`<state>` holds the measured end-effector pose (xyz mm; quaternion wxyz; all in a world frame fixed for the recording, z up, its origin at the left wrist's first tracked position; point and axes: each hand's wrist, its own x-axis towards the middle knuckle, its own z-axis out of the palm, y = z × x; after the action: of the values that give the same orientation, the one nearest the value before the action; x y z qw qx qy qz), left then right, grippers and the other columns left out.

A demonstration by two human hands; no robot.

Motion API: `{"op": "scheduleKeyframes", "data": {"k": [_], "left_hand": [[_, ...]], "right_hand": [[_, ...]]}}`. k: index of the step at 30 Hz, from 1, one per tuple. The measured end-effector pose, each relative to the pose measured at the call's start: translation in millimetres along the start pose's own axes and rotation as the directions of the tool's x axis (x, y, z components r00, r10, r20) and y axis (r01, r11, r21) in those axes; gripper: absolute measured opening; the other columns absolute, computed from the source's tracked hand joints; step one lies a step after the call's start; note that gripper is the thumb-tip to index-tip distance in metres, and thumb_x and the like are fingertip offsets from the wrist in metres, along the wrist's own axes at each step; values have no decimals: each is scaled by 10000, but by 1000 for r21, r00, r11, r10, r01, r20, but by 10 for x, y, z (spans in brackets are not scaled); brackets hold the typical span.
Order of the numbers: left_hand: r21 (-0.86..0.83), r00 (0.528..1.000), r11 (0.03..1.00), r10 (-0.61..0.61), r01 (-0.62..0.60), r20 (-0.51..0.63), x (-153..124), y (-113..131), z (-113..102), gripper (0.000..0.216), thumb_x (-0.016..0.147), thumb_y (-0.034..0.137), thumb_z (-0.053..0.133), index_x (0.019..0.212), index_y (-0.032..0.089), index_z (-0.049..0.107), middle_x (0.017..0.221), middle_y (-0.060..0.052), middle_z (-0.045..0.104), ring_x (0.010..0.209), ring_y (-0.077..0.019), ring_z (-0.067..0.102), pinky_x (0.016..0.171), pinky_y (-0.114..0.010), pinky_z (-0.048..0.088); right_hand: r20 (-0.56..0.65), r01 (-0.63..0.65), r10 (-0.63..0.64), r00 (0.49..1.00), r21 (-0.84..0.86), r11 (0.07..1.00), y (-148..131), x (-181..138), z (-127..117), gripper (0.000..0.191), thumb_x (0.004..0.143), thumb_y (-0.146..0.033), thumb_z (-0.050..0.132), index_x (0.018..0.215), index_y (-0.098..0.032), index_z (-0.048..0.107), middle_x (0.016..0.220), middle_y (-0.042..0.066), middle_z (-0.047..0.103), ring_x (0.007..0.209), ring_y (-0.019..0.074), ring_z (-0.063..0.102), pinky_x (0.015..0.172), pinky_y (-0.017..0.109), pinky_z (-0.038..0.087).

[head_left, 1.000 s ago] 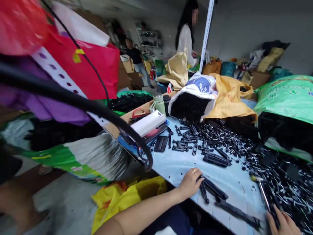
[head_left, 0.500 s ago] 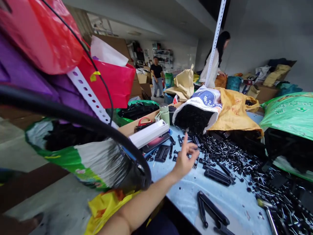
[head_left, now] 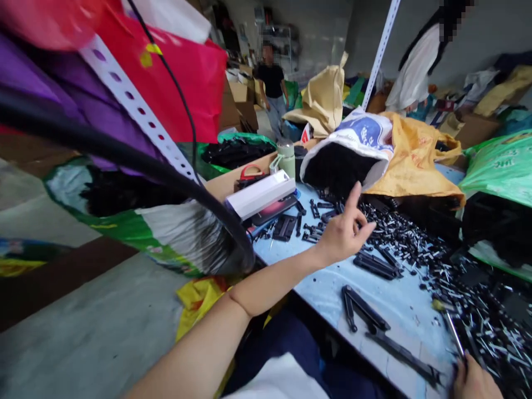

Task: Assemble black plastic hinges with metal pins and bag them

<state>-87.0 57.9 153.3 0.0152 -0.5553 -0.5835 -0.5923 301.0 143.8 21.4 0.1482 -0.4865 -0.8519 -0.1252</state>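
Note:
My left hand is held over the blue table, index finger stretched out and the other fingers loosely bent. I see nothing in it. Behind it lie small black plastic parts. At the lower right edge my right hand, partly cut off, is closed around the handle end of a hammer with a yellowish head and a metal shaft. A folding black plastic bracket lies in front of me, and a long black piece stretches from it towards my right hand.
Small black parts with metal pins spread across the right side. White, orange and green bags stand behind them. A white box and green bottle are at the left. A black cable crosses the left; two people are beyond.
The view has tipped down and shifted. My left hand has moved right and slightly up, still pointing. My right hand has come into view at the hammer's handle.

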Motion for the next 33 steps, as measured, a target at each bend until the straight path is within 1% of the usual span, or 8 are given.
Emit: {"op": "scheduleKeyframes", "data": {"k": [3, 7, 9, 12, 16, 21, 28, 33], "left_hand": [[116, 956, 991, 35, -72, 293, -553, -58, 228, 578, 894, 330, 404, 1389, 137, 176, 832, -38, 630, 686, -140, 597, 685, -280, 512], [162, 790, 956, 98, -243, 605, -1159, -37, 404, 352, 902, 299, 379, 1178, 103, 478, 999, -132, 627, 987, -220, 583, 834, -344, 486], [156, 704, 941, 109, -301, 702, -1374, 0, 469, 368, 884, 335, 431, 1161, 100, 493, 1150, -170, 577, 1162, -260, 486, 939, -387, 426], [195, 638, 930, 53, -312, 769, -1602, 49, 562, 574, 839, 437, 498, 1257, 55, 406, 1344, -228, 412, 1314, -316, 284, 1052, -458, 285], [269, 600, 926, -62, -263, 798, -1779, 46, 651, 787, 809, 535, 488, 1321, -27, 287, 1403, -281, 286, 1347, -340, 176, 1076, -470, 213], [253, 603, 921, -25, -297, 798, -1870, -13, 670, 866, 792, 564, 481, 1368, -10, 183, 1438, -264, 216, 1364, -326, 98, 1085, -478, 170], [264, 602, 906, -12, -332, 798, -1867, 0, 642, 859, 795, 577, 456, 1354, -30, 218, 1429, -271, 234, 1359, -335, 123, 1095, -464, 158], [256, 588, 911, -19, -322, 808, -1843, 3, 636, 849, 777, 578, 481, 1333, -31, 278, 1409, -275, 278, 1346, -347, 174, 1076, -459, 211]], "right_hand": [[25, -57, 58, 998, -47, 997, -234, 51, -268, 433, 869, -368, 277, 1119, -223, 600, 653, 148, 611, 461, 276, 570, 378, 391, 386], [37, -214, 212, 977, 85, 973, -425, 63, -422, 490, 877, -432, 281, 1031, -118, 624, 729, 159, 633, 563, 244, 592, 461, 345, 429], [88, -290, 277, 957, 230, 929, -531, 52, -500, 506, 868, -472, 313, 1060, -105, 603, 724, 131, 635, 571, 220, 590, 508, 334, 454], [217, -333, 260, 941, 452, 827, -760, 39, -652, 523, 851, -498, 379, 1176, -120, 534, 695, 64, 625, 495, 159, 553, 508, 292, 469], [331, -268, 66, 941, 613, 743, -1122, 26, -773, 489, 873, -456, 397, 1248, -158, 494, 833, 69, 642, 472, 109, 521, 501, 253, 483], [249, -21, -202, 947, 677, 735, -1447, 59, -804, 405, 912, -360, 377, 1254, -194, 516, 835, 64, 627, 692, 147, 590, 676, 269, 504], [-33, 143, -160, 987, 649, 747, -1695, 59, -1062, 442, 913, -198, 383, 1351, -253, 396, 815, 48, 554, 698, 129, 551, 668, 241, 478], [242, 123, -321, 916, 591, 797, -1817, -107, -880, 419, 914, -199, 336, 1308, -268, 457, 718, 20, 491, 571, 120, 516, 548, 225, 461]]}}
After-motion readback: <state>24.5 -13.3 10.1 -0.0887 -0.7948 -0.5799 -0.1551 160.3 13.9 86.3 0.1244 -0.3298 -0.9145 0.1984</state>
